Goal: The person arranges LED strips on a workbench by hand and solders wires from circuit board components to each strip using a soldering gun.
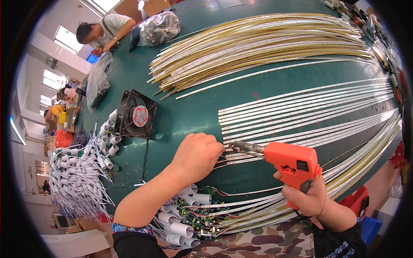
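Observation:
My right hand (307,195) is wrapped round the grip of an orange soldering gun (290,161). Its dark metal tip (243,146) points left and lies at the ends of the white LED strips (284,136), close to the fingers of my left hand (198,155). That hand is closed in a pinch at the strip ends, with thin wires (220,162) coming out beside its fingertips. The exact contact between tip, wire and strip is too small to make out. Several strips lie side by side across the green table (189,116).
A black fan (137,115) stands left of my hand. White tubes with wires (79,176) pile up at the left; tubes with circuit boards (185,215) lie below my left forearm. A big strip bundle (258,47) lies at the back. A co-worker (105,32) sits beyond plastic bags (159,30).

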